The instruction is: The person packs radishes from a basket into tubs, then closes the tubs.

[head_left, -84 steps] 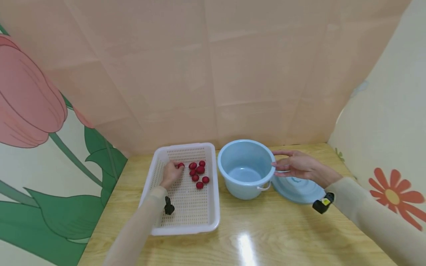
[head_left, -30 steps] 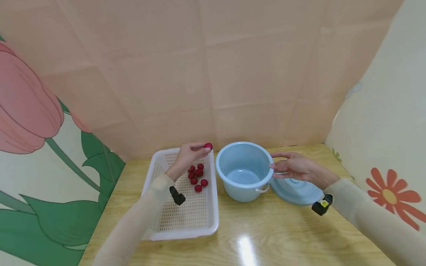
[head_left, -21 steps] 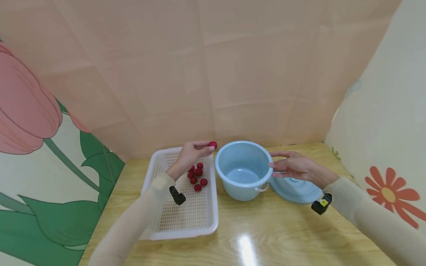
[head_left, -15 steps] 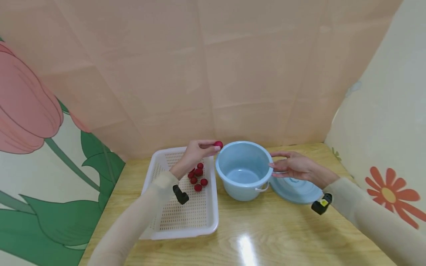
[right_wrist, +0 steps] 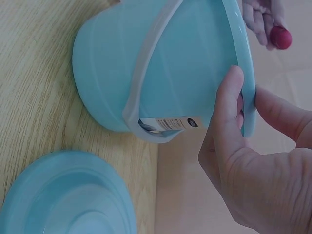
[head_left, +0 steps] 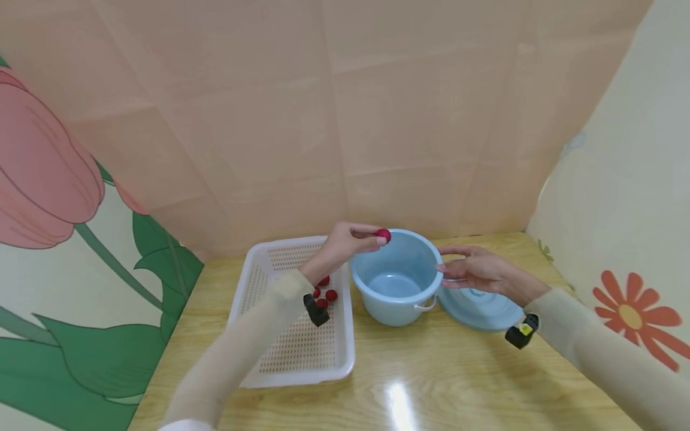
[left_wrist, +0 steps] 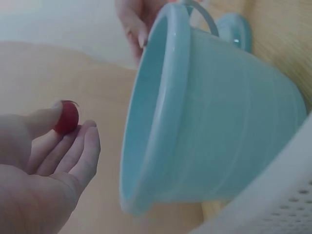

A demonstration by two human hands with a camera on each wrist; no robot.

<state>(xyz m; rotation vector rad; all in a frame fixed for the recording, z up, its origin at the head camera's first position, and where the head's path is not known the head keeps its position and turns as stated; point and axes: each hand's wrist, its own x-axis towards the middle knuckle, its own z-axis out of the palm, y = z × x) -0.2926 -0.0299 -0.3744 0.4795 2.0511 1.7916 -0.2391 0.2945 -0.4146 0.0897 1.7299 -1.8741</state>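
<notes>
My left hand (head_left: pixel 347 242) pinches a small round red thing (head_left: pixel 384 236) between thumb and fingertips, above the left back rim of the light blue bucket (head_left: pixel 396 308). In the left wrist view the red thing (left_wrist: pixel 67 118) shows a thin dark strand at its top. The bucket stands upright with its mouth uncovered, and its bottom shows bare inside. My right hand (head_left: pixel 480 269) grips the bucket's right rim; in the right wrist view the thumb and fingers (right_wrist: pixel 229 97) lie on either side of the rim. Several more round red things (head_left: pixel 331 296) lie in a white perforated basket (head_left: pixel 347 353), partly hidden by my left arm.
A round light blue lid (head_left: pixel 480 308) lies on the wooden table (head_left: pixel 458 371) right of the bucket. The bucket's pale handle (right_wrist: pixel 146 53) hangs down its side, near a printed label (right_wrist: pixel 178 123). A cloth-covered wall (head_left: pixel 399 120) rises behind.
My left hand picked a red thing out of the basket, lifted it, and carried it right, past the basket's edge to over the bucket's rim. My right hand stays on the rim.
</notes>
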